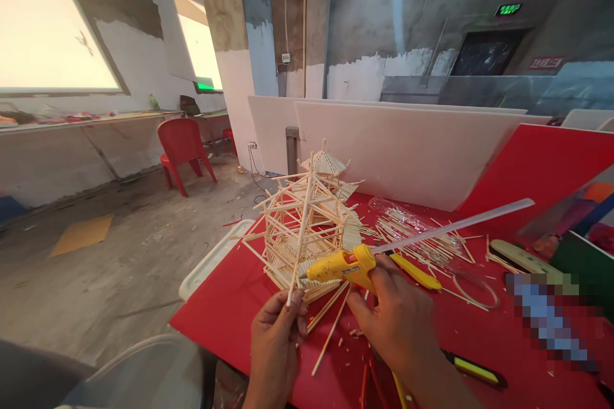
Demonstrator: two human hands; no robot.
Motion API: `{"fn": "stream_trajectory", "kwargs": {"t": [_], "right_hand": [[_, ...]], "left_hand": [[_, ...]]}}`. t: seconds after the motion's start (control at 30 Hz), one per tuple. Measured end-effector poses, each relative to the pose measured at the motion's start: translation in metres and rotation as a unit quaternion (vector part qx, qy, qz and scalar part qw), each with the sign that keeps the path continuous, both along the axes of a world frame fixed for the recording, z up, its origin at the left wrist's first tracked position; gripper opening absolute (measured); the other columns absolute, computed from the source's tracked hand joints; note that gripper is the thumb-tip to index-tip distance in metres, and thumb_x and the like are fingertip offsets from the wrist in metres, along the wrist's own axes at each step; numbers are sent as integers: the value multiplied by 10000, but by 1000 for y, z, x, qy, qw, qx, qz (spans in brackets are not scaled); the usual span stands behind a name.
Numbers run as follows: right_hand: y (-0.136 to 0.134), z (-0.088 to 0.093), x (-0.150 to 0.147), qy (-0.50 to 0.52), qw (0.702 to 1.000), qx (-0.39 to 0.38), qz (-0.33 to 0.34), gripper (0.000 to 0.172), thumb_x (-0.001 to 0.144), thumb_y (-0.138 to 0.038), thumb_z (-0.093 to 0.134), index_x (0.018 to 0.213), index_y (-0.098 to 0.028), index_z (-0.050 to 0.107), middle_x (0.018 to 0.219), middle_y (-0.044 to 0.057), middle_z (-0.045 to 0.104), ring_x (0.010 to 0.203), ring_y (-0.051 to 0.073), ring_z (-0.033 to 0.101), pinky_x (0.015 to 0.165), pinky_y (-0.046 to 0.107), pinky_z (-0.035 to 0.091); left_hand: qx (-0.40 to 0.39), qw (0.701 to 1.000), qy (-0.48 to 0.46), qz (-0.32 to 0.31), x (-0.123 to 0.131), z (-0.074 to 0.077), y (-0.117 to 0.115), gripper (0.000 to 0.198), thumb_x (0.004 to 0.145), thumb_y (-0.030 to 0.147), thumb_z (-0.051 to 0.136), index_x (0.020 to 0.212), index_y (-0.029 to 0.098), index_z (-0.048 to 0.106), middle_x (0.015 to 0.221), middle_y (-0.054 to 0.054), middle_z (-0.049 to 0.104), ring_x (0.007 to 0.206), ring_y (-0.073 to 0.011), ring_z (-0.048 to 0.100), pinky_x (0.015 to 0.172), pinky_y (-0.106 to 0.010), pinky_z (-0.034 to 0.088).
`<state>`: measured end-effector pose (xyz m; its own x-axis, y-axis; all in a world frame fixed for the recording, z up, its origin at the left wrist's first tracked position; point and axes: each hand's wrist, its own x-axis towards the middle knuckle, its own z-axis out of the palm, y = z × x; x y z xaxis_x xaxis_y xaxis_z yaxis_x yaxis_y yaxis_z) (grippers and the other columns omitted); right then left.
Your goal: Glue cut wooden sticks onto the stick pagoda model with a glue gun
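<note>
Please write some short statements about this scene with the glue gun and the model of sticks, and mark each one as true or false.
1. The right hand holds a yellow glue gun. True.
2. The left hand holds a pair of scissors. False: it pinches a thin wooden stick.
3. The stick model stands on a red table. True.
4. The nozzle of the gun points away from the model. False: it points toward the model, close to the held stick.
5. The chair in the background is blue. False: it is a red chair.
</note>
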<state>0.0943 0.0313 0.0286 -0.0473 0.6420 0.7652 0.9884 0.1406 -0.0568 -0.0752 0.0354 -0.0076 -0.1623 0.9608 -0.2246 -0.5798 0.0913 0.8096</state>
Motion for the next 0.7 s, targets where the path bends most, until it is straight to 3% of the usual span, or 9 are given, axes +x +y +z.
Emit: {"fn": "stream_trajectory", "kwargs": {"t": [0.7], "right_hand": [[-3, 0, 0, -9, 1000, -14, -10, 291, 823, -269, 454, 1012, -165, 649, 1008, 132, 747, 709, 241, 729, 552, 318, 543]], "left_hand": [[2, 1000, 7, -6, 1, 2, 0, 340, 553, 398, 903, 667, 137, 717, 515, 15, 604, 402, -35, 429, 381, -138, 299]]}}
